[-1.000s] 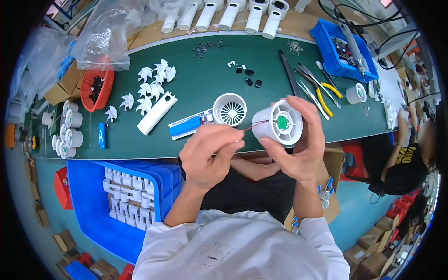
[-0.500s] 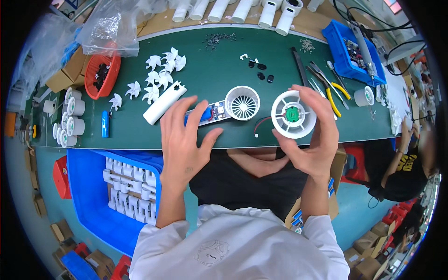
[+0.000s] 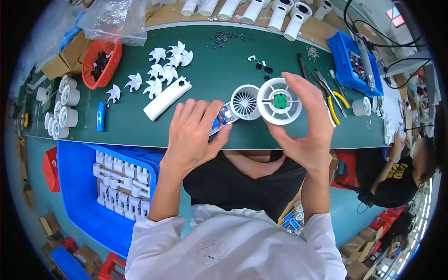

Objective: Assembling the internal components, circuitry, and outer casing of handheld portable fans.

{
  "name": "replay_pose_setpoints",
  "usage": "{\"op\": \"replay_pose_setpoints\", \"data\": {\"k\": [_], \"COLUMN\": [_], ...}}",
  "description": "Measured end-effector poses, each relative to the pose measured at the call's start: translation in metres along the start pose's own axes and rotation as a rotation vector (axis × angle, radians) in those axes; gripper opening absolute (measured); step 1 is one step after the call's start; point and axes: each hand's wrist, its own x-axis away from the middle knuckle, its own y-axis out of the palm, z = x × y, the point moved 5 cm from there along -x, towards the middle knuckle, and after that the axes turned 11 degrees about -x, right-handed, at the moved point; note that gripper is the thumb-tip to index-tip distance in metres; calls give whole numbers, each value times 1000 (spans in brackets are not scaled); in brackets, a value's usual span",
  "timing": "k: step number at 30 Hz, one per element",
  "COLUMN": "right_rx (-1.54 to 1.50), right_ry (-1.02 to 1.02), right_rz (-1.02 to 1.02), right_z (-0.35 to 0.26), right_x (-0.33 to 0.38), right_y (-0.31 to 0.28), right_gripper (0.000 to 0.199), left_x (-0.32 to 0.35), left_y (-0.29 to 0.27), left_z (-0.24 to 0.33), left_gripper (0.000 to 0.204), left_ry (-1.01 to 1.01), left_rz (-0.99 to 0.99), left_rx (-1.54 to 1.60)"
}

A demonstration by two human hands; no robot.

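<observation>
My left hand point(image 3: 195, 133) grips the handle part of a white handheld fan body point(image 3: 244, 102), whose round head has a radial grille. A blue battery and a small circuit board point(image 3: 227, 116) show in the handle beside my fingers. Between the thumb and fingers of my right hand point(image 3: 308, 122) is a round white motor housing point(image 3: 280, 101) with spokes and a green centre. Its left edge overlaps the rim of the fan head; whether they touch, I cannot tell. A white handle cover point(image 3: 167, 99) lies on the bench beyond my left hand.
White fan blades point(image 3: 157, 77) and an orange basket point(image 3: 99, 65) lie to the left, with a blue battery cell point(image 3: 101, 116) and white round parts nearer. Pliers point(image 3: 337, 105) and a blue bin point(image 3: 352, 65) are at right. A blue crate point(image 3: 79, 196) stands below the bench.
My right hand has brought the motor housing left and slightly up, to the fan head. My left hand has moved right and now closes round the fan handle.
</observation>
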Motion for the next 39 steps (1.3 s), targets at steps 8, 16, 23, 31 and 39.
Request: {"op": "replay_pose_setpoints", "data": {"k": [8, 16, 23, 31, 39], "right_rx": [119, 246, 201, 87, 105], "right_ry": [-51, -161, -222, -84, -66], "right_rz": [-132, -211, -246, -229, -247], "right_z": [-5, -12, -13, -7, -6], "right_x": [-12, -17, -16, -17, -19], "right_y": [18, 31, 34, 30, 27], "right_gripper": [72, 63, 61, 69, 69], "left_x": [5, 5, 7, 7, 7], "left_y": [4, 2, 3, -4, 3], "left_z": [-4, -3, -4, 3, 9], "left_gripper": [38, 42, 42, 39, 18], "left_ry": [21, 23, 20, -15, -39], "left_rz": [27, 58, 54, 164, 302], "left_rx": [14, 26, 40, 21, 110]}}
